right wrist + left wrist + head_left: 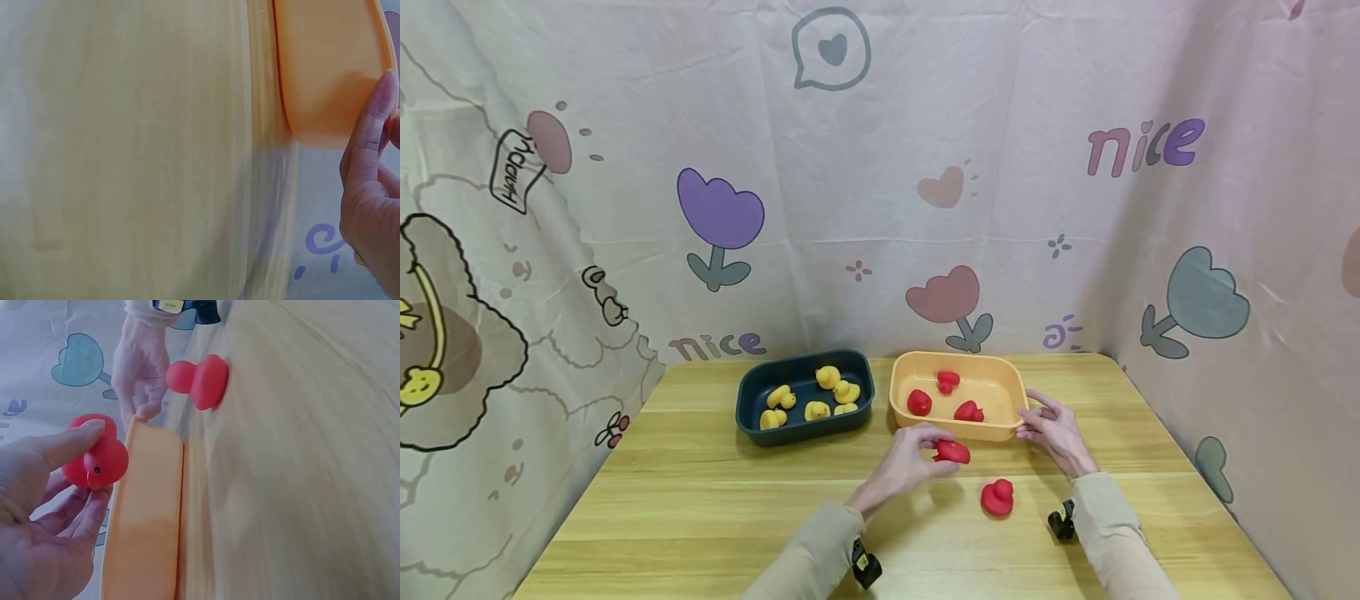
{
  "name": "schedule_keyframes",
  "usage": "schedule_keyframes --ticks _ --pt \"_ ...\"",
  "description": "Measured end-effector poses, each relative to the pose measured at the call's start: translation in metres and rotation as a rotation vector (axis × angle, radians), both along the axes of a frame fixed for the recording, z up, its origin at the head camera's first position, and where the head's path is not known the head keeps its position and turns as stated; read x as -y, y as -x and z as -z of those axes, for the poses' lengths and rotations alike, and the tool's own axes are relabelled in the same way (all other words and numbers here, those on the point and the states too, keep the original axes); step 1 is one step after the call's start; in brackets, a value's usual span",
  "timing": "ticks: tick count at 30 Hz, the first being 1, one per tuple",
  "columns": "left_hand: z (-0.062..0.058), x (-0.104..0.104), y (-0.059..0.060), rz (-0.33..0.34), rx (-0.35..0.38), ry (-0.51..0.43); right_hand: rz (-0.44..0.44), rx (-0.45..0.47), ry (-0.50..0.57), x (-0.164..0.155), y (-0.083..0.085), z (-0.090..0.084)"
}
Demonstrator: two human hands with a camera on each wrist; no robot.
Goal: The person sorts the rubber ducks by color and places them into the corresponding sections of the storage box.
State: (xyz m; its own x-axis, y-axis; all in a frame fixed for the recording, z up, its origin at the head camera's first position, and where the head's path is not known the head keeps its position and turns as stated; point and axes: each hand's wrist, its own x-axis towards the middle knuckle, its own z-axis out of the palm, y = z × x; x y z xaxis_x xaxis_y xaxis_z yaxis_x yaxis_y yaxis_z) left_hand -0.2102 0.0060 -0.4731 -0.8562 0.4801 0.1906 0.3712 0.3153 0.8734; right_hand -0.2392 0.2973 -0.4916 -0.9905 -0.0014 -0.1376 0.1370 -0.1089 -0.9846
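Red ducks numbered five: I pinched one (952,452) between the thumb and fingers of my left hand (907,461), just in front of the orange tub (958,427); another (997,497) sat on the table (700,517) nearer me, and three lay inside the tub. My right hand (1054,430), fingers loosely straight, touched the tub's right corner. Five yellow ducks (817,410) lay in one dark blue tub (805,431) to the left.
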Motion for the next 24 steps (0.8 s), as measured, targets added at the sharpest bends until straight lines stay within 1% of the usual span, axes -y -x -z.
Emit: schedule_keyframes --ticks 3,6,8,10,19,24 --pt "-0.002 0.001 0.003 -0.017 0.026 -0.040 -0.001 0.001 0.000 0.000 0.000 0.001" --pt "-0.004 0.001 0.005 -0.045 0.034 -0.056 0.003 -0.002 0.005 0.000 0.000 0.002" --pt "-0.004 0.001 0.007 -0.062 0.028 -0.060 -0.008 -0.002 -0.001 0.000 0.000 0.002" --pt "-0.005 0.000 0.009 -0.082 0.023 -0.059 -0.001 0.000 0.003 0.000 0.000 0.001" --pt "-0.011 -0.003 0.017 -0.153 0.057 -0.089 -0.004 0.001 -0.019 0.000 -0.001 -0.001" --pt "-0.011 -0.006 0.023 -0.202 0.050 -0.086 0.001 0.001 -0.019 0.000 -0.001 -0.002"
